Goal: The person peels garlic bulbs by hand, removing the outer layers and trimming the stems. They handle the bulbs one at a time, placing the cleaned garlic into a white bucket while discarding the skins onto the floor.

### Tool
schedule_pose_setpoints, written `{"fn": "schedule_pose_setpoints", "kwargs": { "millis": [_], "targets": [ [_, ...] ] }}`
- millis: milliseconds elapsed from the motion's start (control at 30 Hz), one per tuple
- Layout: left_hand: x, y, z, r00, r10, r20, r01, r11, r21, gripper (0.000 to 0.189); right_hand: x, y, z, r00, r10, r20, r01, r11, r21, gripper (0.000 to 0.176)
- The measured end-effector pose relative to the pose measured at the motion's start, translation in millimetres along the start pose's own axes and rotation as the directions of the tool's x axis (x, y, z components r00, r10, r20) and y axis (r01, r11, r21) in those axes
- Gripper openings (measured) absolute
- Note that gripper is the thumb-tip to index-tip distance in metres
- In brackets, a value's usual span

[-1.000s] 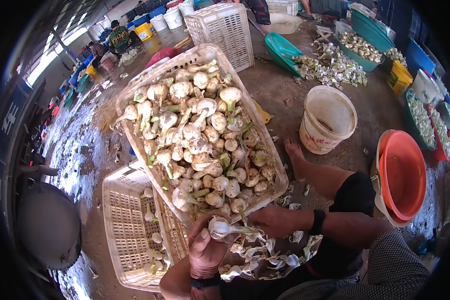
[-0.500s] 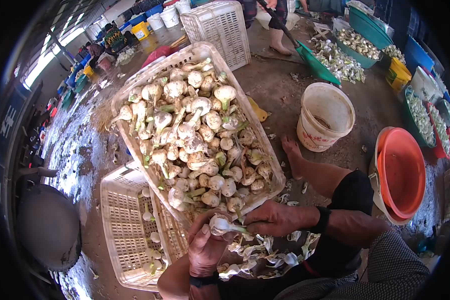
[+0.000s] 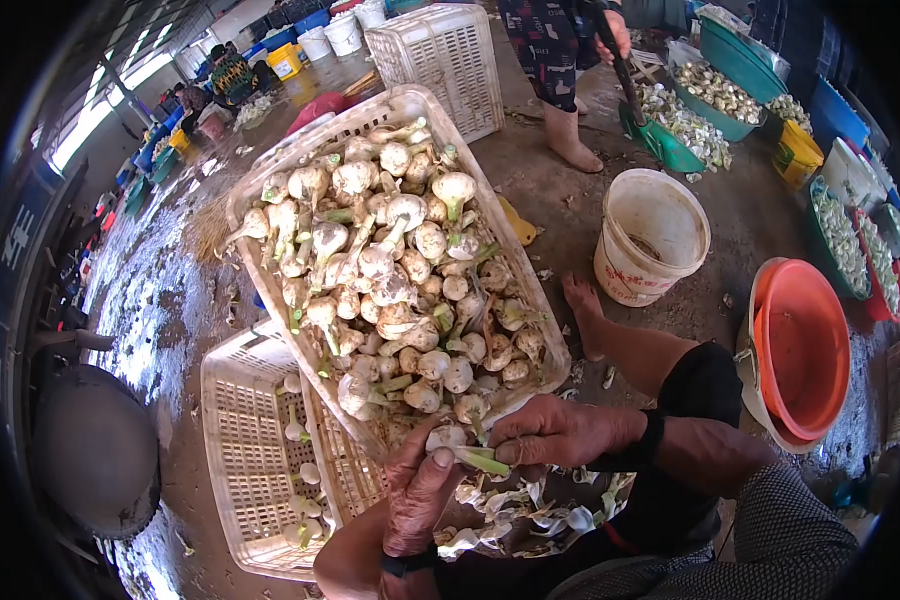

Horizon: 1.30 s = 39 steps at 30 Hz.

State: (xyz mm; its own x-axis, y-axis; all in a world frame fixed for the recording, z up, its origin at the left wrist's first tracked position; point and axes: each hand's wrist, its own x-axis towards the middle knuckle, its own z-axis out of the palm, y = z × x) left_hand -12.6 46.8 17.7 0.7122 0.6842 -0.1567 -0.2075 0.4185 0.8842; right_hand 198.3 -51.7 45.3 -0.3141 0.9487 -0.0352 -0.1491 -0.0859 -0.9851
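Note:
My left hand (image 3: pixel 417 495) is closed around a garlic bulb (image 3: pixel 447 436), its thumb pressed near the base of the green stem. The bulb looks white and partly peeled. From the right, my right hand (image 3: pixel 565 432) pinches at the garlic's stem end, with the fingertips partly hidden. Just beyond both hands, a white plastic crate (image 3: pixel 532 300) tilts toward me, heaped with soil-stained garlic bulbs (image 3: pixel 390 260) with cut stems. Pale peeled skins (image 3: pixel 530 515) lie below my hands.
A second crate (image 3: pixel 255 450) at lower left holds a few cleaner bulbs. To the right stand a white bucket (image 3: pixel 625 255) and orange basins (image 3: pixel 810 340). Another person's bare foot (image 3: pixel 570 140) and a green shovel (image 3: pixel 670 145) are ahead, near heaped peelings (image 3: pixel 705 130).
The garlic has turned in my left hand, so its green stem now shows more. The other person has stepped into fuller view, and the green shovel has shifted and turned.

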Motion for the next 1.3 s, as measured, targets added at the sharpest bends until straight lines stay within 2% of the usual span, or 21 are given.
{"fn": "schedule_pose_setpoints", "kwargs": {
  "millis": [67, 133, 167, 233, 267, 333, 433, 467, 500, 567, 600, 633, 700, 733, 833, 967, 1100, 1167, 1233, 1267, 1300],
  "targets": [
    [0, 2, 0, 1.0, -0.019, -0.006, 0.019, 1.0, 0.015, 0.057, 2, 4, 0, 1.0, -0.016, -0.006, 0.016, 0.997, -0.07, 0.027],
    [0, 7, 3, 1.0, -0.029, 0.009, 0.03, 0.995, -0.098, 0.051, 6, 19, -1, 0.94, -0.338, -0.055, 0.287, 0.866, -0.409, 0.024],
    [0, 3, 0, 0.999, -0.031, 0.009, 0.031, 0.995, -0.098, 0.051, 8, 23, 0, 0.94, -0.337, -0.056, 0.287, 0.867, -0.409, 0.024],
    [2, -7, -4, 0.996, 0.007, 0.086, 0.004, 0.992, -0.123, 0.053, 9, 27, 1, 0.932, -0.358, -0.049, 0.27, 0.778, -0.567, 0.022],
    [2, -5, -1, 0.996, 0.008, 0.088, 0.003, 0.992, -0.126, 0.053, 7, 27, 2, 0.933, -0.357, -0.05, 0.268, 0.777, -0.569, 0.022],
    [0, 3, 7, 0.997, 0.074, -0.009, -0.075, 0.992, -0.102, 0.056, 6, 26, 5, 0.968, -0.237, -0.085, 0.19, 0.909, -0.371, 0.021],
    [4, 1, 8, 0.991, 0.019, -0.133, -0.03, 0.996, -0.083, 0.061, 9, 20, 7, 0.957, -0.242, -0.162, 0.184, 0.933, -0.308, 0.02],
    [5, -5, 8, 0.983, 0.015, -0.183, -0.016, 1.0, -0.008, 0.06, 12, 28, 7, 0.919, -0.356, -0.169, 0.268, 0.88, -0.393, 0.02],
    [7, -13, 0, 0.983, 0.017, -0.183, -0.019, 1.0, -0.011, 0.06, 12, 29, 6, 0.92, -0.355, -0.167, 0.267, 0.879, -0.395, 0.02],
    [10, -18, -8, 0.997, 0.082, -0.012, -0.072, 0.933, 0.354, 0.051, 12, 31, 6, 0.896, -0.383, -0.227, 0.212, 0.815, -0.539, 0.019],
    [7, -19, -7, 0.979, -0.135, -0.153, 0.159, 0.975, 0.158, 0.038, 13, 34, 6, 0.897, -0.381, -0.225, 0.212, 0.816, -0.538, 0.019],
    [5, -18, -5, 0.979, -0.135, -0.156, 0.159, 0.975, 0.157, 0.038, 14, 36, 6, 0.883, -0.416, -0.218, 0.23, 0.788, -0.571, 0.018],
    [3, -17, 0, 0.994, -0.107, -0.021, 0.109, 0.961, 0.253, 0.027, 14, 37, 7, 0.868, -0.451, -0.21, 0.247, 0.757, -0.604, 0.017],
    [2, -14, 5, 0.991, -0.126, -0.054, 0.137, 0.927, 0.349, 0.023, 14, 35, 8, 0.878, -0.436, -0.197, 0.217, 0.73, -0.649, 0.016],
    [1, -7, 7, 0.989, -0.14, -0.044, 0.145, 0.887, 0.438, 0.02, 13, 35, 10, 0.895, -0.41, -0.178, 0.171, 0.682, -0.712, 0.015],
    [1, -6, 10, 0.986, -0.142, -0.088, 0.167, 0.879, 0.446, 0.017, 15, 37, 9, 0.912, -0.375, -0.165, 0.143, 0.669, -0.729, 0.015],
    [0, -5, 13, 0.994, -0.092, -0.055, 0.107, 0.875, 0.471, 0.017, 15, 42, 12, 0.907, -0.378, -0.187, 0.135, 0.681, -0.72, 0.014],
    [-3, -2, 15, 0.997, -0.072, -0.038, 0.081, 0.867, 0.492, 0.017, 15, 42, 14, 0.878, -0.397, -0.268, 0.007, 0.569, -0.822, 0.016],
    [-6, 2, 13, 0.997, -0.039, 0.069, -0.008, 0.816, 0.578, 0.018, 19, 42, -7, 0.849, -0.404, -0.34, -0.077, 0.542, -0.837, 0.015],
    [-5, -1, 11, 0.996, -0.045, 0.079, -0.009, 0.815, 0.58, 0.018, 20, 45, -15, 0.815, -0.409, -0.411, -0.165, 0.516, -0.84, 0.014],
    [-3, -6, 8, 0.993, -0.083, 0.079, 0.024, 0.828, 0.561, 0.018, 22, 48, -19, 0.815, -0.409, -0.41, -0.167, 0.512, -0.843, 0.014]
  ]
}}
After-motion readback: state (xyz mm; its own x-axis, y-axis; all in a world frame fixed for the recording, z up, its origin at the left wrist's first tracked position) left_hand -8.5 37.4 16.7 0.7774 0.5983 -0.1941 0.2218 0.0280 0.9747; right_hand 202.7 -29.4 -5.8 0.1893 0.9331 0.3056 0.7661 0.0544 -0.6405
